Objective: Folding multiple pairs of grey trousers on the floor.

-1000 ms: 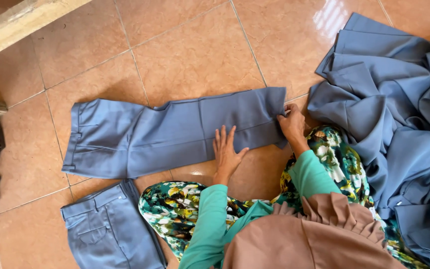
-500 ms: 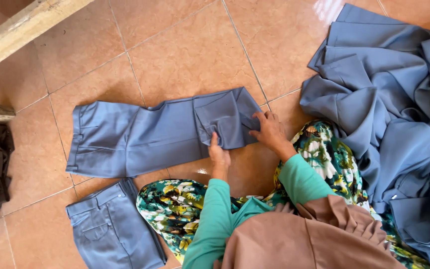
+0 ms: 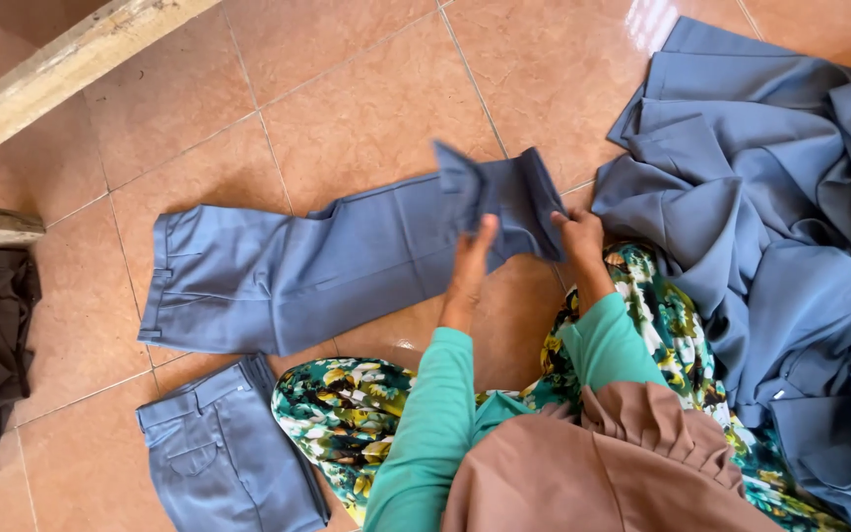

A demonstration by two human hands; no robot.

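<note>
Soft, even daylight fills the scene, bright enough to show fabric folds clearly. A white glare patch sits on the glossy floor tiles (image 3: pixel 654 18) near the top edge. Shadows are faint and short. The raised trouser leg (image 3: pixel 490 197) shows slight motion blur; elsewhere focus is sharp.

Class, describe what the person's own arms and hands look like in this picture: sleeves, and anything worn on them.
Both arms wear plain long teal-green sleeves ending at the wrists. The left hand and right hand are bare: no gloves; no rings or watch show.
</note>
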